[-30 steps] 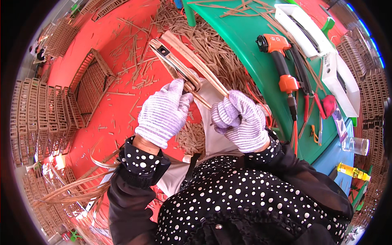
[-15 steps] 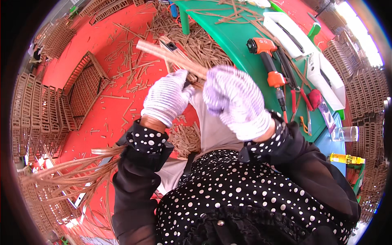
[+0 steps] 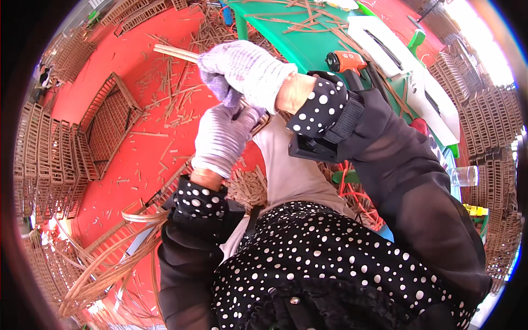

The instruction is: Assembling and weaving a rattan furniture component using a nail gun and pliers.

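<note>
Both my hands wear white-and-purple knitted gloves and meet above my lap. My right hand [image 3: 245,74] reaches across and is closed on thin brown wicker strips [image 3: 175,53], whose pale ends stick out past the fingers to the left. Just below it, my left hand [image 3: 224,137] is closed too, around a small brown wicker piece [image 3: 263,124] that shows partly at its thumb side. The gloves hide most of both things and the place where they meet. A bundle of long wicker strips [image 3: 118,258] hangs beside my left forearm.
On the green table [image 3: 275,27] at right lie an orange-and-black air nailer [image 3: 345,61], partly behind my right sleeve, and white trays [image 3: 374,44]. Offcuts [image 3: 181,99] litter the red floor [image 3: 110,192]. Stacked wicker baskets [image 3: 47,159] stand at left, more at right. A clear cup [image 3: 465,176] stands at right.
My right hand has swung left and up, across and above my left hand. The wicker strips have moved left with it. My right sleeve now covers part of the air nailer.
</note>
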Demonstrator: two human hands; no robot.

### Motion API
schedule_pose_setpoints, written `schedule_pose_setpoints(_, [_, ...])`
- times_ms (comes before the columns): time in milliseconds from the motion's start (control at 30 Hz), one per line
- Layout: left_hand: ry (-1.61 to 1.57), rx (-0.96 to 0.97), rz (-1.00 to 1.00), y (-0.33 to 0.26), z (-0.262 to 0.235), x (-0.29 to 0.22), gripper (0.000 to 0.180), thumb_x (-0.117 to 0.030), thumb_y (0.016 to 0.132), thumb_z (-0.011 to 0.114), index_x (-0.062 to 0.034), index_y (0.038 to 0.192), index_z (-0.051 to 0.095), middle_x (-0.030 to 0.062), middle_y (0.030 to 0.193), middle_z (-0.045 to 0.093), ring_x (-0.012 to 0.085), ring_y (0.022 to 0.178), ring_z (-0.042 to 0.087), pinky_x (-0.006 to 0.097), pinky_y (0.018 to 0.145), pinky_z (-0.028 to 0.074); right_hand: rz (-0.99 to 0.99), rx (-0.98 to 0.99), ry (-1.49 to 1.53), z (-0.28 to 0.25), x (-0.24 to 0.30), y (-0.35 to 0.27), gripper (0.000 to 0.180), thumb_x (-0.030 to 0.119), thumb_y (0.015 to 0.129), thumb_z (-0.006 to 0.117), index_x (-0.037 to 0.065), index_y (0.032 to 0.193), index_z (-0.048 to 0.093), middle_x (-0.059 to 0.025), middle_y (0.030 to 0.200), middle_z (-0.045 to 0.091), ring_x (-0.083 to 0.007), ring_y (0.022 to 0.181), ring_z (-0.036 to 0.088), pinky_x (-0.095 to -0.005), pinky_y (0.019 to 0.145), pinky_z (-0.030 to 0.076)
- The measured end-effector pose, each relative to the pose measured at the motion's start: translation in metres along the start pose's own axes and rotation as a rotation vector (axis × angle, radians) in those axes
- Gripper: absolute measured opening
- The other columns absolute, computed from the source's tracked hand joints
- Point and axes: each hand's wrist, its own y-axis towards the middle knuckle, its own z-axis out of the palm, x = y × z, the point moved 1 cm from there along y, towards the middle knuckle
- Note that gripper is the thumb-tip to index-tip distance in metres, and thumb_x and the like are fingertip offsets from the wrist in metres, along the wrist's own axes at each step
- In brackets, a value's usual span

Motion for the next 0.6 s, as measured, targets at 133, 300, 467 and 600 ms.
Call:
schedule_pose_setpoints(133, [-0.289, -0.011, -0.149, -0.001, -0.002, 0.000, 0.026, -0.025, 0.084, 0.061, 0.0003, 0.082, 0.064, -0.0002, 0.056, 0.053, 0.0052, 0.048, 0.047, 0.022, 0.044, 0.038, 0.139, 0.004, 0.514, 0.000, -0.011, 0.002, 0.026, 0.027, 0.088, 0.052, 0.004, 0.077, 0.058, -0.0040, 0.062, 0.056, -0.0130, 0.055, 0.054, -0.0264, 0.046, 0.044])
schedule_pose_setpoints(300, [-0.214, 0.023, -0.033, -0.019, 0.001, 0.002, 0.025, -0.022, 0.085, 0.060, 0.0015, 0.075, 0.063, -0.0005, 0.055, 0.052, 0.0047, 0.049, 0.042, 0.023, 0.045, 0.036, 0.233, 0.002, 0.579, -0.011, -0.018, -0.014, 0.027, 0.030, 0.089, 0.054, 0.005, 0.079, 0.058, -0.0034, 0.064, 0.057, -0.0098, 0.055, 0.054, -0.0216, 0.045, 0.043])
schedule_pose_setpoints(467, [-0.270, -0.003, -0.060, -0.025, 0.002, -0.004, 0.024, -0.019, 0.085, 0.060, 0.0034, 0.078, 0.064, 0.0015, 0.058, 0.055, 0.0042, 0.054, 0.046, 0.022, 0.049, 0.038, 0.056, -0.014, 0.579, -0.016, -0.021, -0.026, 0.026, 0.027, 0.089, 0.053, 0.002, 0.093, 0.059, -0.0065, 0.080, 0.061, -0.0138, 0.071, 0.059, -0.0255, 0.060, 0.049])
schedule_pose_setpoints(600, [-0.156, -0.017, -0.040, -0.024, -0.005, -0.003, 0.024, -0.019, 0.084, 0.061, 0.0038, 0.081, 0.066, 0.0024, 0.062, 0.059, 0.0043, 0.056, 0.049, 0.021, 0.051, 0.041, -0.305, -0.159, -0.226, -0.030, -0.046, -0.060, 0.037, 0.027, 0.079, 0.062, 0.011, 0.112, 0.056, -0.0143, 0.115, 0.054, -0.0261, 0.100, 0.056, -0.0358, 0.087, 0.045])
